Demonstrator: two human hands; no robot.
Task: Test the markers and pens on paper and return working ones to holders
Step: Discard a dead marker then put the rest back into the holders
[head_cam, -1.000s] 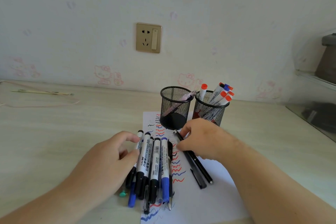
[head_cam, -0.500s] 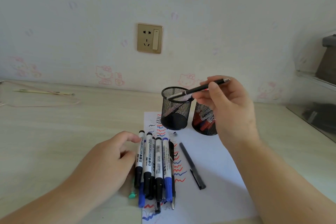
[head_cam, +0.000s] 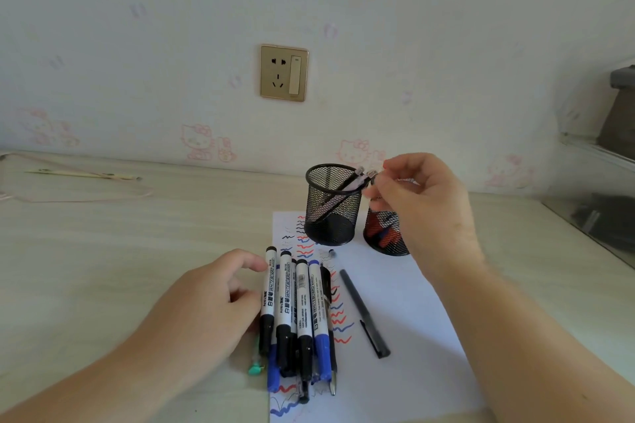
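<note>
A white paper point(head_cam: 405, 285) with red, blue and black squiggles lies on the desk. Two black mesh holders stand at its far end. Over the left holder point(head_cam: 331, 220) my right hand point(head_cam: 422, 203) pinches the top end of a black pen point(head_cam: 335, 198), which leans inside next to a pale pen. The right holder point(head_cam: 385, 233), with red-capped markers, is partly hidden by that hand. My left hand point(head_cam: 206, 306) rests on the desk with its fingertips against a bundle of whiteboard markers point(head_cam: 292, 299). A second black pen point(head_cam: 360, 309) lies alone on the paper.
A wall socket point(head_cam: 283, 73) sits above the holders. A thin stick point(head_cam: 82, 174) and a pink cord point(head_cam: 68, 197) lie at the back left. A glass-topped ledge point(head_cam: 591, 216) borders the right side. A small green piece point(head_cam: 256, 369) lies by the markers.
My right hand picked one black pen off the paper, lifted it and lowered it tip-first into the left holder. My left hand stayed beside the markers.
</note>
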